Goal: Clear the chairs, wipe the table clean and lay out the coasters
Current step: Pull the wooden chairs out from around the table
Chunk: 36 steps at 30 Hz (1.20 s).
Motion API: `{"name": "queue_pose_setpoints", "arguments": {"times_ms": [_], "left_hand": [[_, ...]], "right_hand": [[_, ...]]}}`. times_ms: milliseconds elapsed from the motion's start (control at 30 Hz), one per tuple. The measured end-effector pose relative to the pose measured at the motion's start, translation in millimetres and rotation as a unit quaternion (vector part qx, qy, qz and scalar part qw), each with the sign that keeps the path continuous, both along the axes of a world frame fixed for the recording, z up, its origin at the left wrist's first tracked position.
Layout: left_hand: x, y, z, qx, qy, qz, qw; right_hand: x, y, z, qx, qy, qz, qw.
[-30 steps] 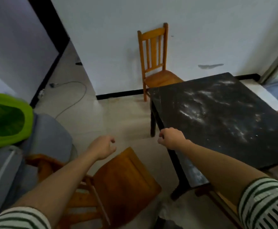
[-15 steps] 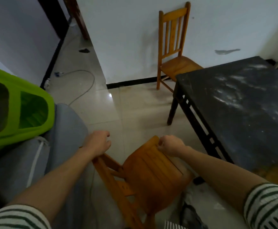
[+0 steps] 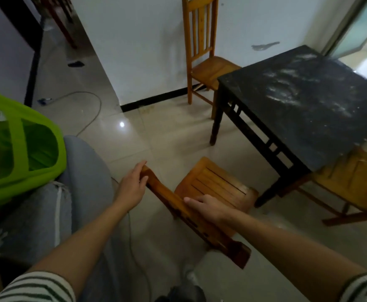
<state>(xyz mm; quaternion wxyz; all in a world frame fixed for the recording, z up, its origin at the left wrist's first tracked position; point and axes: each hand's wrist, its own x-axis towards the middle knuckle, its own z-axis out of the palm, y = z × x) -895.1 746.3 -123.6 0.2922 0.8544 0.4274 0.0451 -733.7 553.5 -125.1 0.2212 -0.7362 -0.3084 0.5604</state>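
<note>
Both hands sit on the top rail of the near chair (image 3: 213, 192), probably to drag it away from the worktop (image 3: 309, 101). The left hand (image 3: 132, 188) cups the rail's end, fingers loosely curled. The right hand (image 3: 206, 207) lies flat, fingers together. The worktop is dusty white, unwiped, and no coasters are in sight.

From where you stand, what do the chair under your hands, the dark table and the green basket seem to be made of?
The chair looks like varnished wood: orange-brown sheen, slatted seat with visible gaps. The table has a black top mottled with whitish streaks, possibly stone or painted wood under dust; I cannot tell which. Its legs look like dark wood. The green basket looks like moulded plastic: bright uniform colour, smooth rounded cut-outs.
</note>
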Motion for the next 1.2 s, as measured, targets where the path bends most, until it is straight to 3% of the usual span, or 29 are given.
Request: {"name": "queue_pose_setpoints", "arguments": {"times_ms": [67, 167, 267, 533, 767, 1000, 1200], "left_hand": [[2.1, -2.8, -2.9, 0.018, -0.01, 0.015, 1.0], [6.6, -5.1, -1.6, 0.038, -0.02, 0.001, 0.999], [13.6, 4.3, 3.6, 0.046, -0.02, -0.015, 0.999], [58.9, 48.2, 11.6, 0.023, -0.012, -0.048, 0.998], [108.3, 127.6, 13.1, 0.011, 0.006, -0.139, 0.99], [159.3, 183.8, 19.8, 0.024, 0.026, -0.239, 0.97], [173.4, 197.2, 20.6, 0.038, 0.033, -0.262, 0.964]], "right_hand": [[-4.0, -15.9, 3.4, -0.007, -0.026, 0.061, 0.998], [-13.4, -39.0, -2.5, -0.01, -0.176, 0.147, 0.973], [-14.8, -42.3, -1.6, -0.003, -0.234, 0.136, 0.963], [-2.1, -12.4, 10.9, -0.009, -0.254, 0.087, 0.963], [6.3, 51.9, -1.2, -0.03, -0.26, 0.009, 0.965], [-0.6, 100.0, -8.0, -0.076, -0.443, -0.091, 0.889], [16.6, 105.9, 5.5, -0.077, -0.474, -0.047, 0.876]]}}
